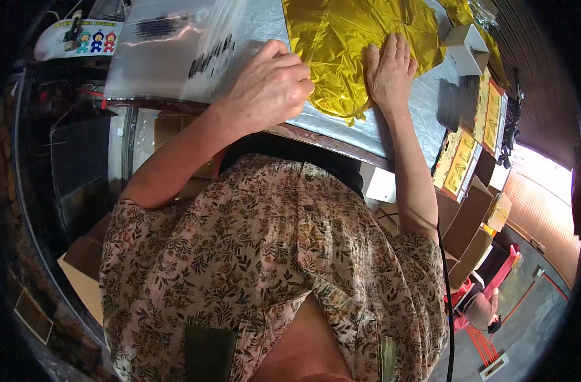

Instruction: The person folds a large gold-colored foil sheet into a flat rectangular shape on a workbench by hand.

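Observation:
A crinkled sheet of shiny gold foil [341, 63], which looks like a flat, uninflated foil balloon, lies on the silvery table top [411, 137]. Its near edge is rounded, with a small tab. At the foil's left edge, my left hand [268, 89] is closed, with thumb and fingers curled together against it; the fingertips are partly hidden. On the right part of the foil my right hand [392, 76] lies flat, fingers stretched out, pressing on it. Clear plastic bags [169, 60] with black print lie to the left of my left hand.
A small white box [466, 49] stands at the table's right, beside boxes [456, 162] with yellow labels. More gold foil [462, 16] is behind it. Open cardboard boxes [469, 223] sit below. Another person [481, 305] is at the lower right. A cable [446, 305] hangs by my right arm.

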Demonstrator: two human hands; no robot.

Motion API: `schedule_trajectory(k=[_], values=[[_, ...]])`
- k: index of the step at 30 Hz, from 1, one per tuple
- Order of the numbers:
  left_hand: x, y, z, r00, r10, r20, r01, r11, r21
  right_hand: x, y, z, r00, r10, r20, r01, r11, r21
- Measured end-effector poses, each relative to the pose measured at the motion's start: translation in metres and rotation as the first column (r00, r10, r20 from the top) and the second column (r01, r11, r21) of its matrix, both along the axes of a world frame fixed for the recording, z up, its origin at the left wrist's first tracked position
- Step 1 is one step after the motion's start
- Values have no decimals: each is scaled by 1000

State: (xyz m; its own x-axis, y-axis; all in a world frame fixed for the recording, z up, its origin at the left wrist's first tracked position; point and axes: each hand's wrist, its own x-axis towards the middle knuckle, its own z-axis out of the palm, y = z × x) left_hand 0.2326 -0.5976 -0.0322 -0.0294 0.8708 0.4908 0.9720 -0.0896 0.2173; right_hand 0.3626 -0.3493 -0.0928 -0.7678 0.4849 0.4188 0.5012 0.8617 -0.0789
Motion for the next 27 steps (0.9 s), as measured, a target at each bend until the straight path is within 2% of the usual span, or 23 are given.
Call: schedule_trajectory(k=[7,9,12,21,24,25,27], values=[[2,-2,1,997,-20,-78,19,1000,-9,0,-2,0,1000,-5,-16,4,999,-41],[1,-5,-1,987,-32,-158,17,995,-97,0,-1,0,1000,-2,-13,1,999,-44],[-1,-6,-4,983,-38,-182,27,998,-60,1,-1,0,1000,0,-9,0,999,-44],[-6,-14,-7,994,-35,-100,40,998,48,1,-1,0,1000,-5,-16,5,1000,-28],[-8,-15,-18,995,-24,-93,30,998,57,1,-2,5,1000,-3,-23,2,999,-42],[-7,-17,-3,996,-29,-84,32,999,25,1,-2,6,1000,1,-26,-3,998,-57],[-7,-18,-6,997,-23,-75,24,1000,19,0,-3,9,1000,1,-28,-3,999,-42]])
